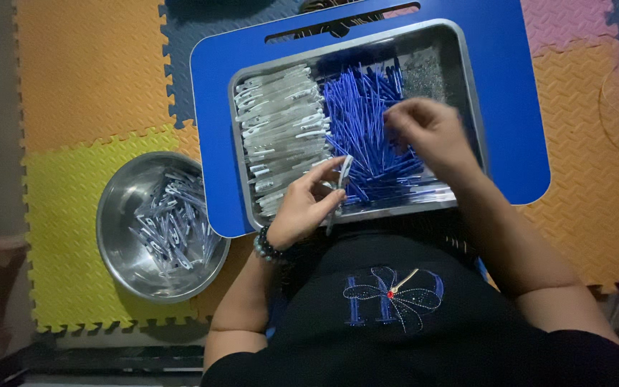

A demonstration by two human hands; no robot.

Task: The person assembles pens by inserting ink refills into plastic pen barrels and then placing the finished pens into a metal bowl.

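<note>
blue refills (367, 122) heaped in metal tray (460, 57) on blue lap table (510, 107), clear pen barrels (281, 129) beside them. i see left hand (302, 208) pinching one clear barrel (343, 175); right hand (428, 132) fingers closing on refills. steel bowl (120, 215) left.

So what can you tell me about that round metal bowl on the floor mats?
The round metal bowl looks like shiny steel, wide and shallow with a smooth rolled rim. It sits upright on the yellow foam mat, beside the blue tray table, whose corner seems to overlap its rim. A loose heap of clear-and-blue pens lies inside, crisscrossed, mostly toward the right side. Neither hand touches it; the left hand is the nearer one.
</note>
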